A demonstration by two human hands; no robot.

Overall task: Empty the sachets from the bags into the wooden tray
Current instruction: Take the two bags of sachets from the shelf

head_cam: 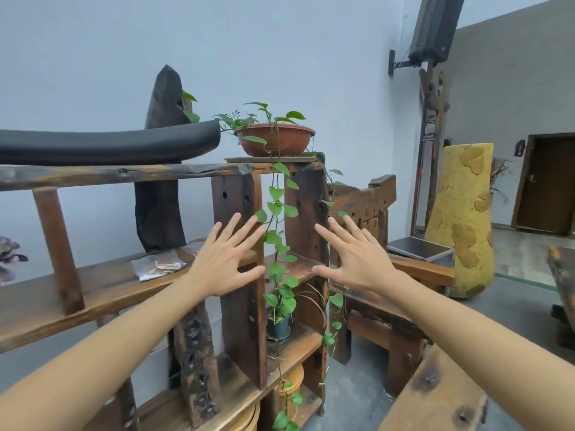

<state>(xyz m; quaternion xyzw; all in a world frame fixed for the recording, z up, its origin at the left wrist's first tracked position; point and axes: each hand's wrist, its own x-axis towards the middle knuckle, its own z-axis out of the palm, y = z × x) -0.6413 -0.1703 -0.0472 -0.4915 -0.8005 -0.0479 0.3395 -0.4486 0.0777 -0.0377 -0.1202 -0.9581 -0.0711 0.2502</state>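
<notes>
Reaching out, left hand (222,262) and right hand (357,259) splayed, empty — trailing vine (277,213) between, bags (157,264) left.

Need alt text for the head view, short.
Both bare hands, left hand and right hand, are held out open and empty before a rustic wooden shelf holding clear sachet bags; a potted trailing vine sits on top.

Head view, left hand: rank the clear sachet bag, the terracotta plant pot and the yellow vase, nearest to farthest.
From the left hand:
1. Clear sachet bag, just to its left on the wooden shelf.
2. Terracotta plant pot, above, on the top ledge.
3. Yellow vase, far right, on the floor.
</notes>
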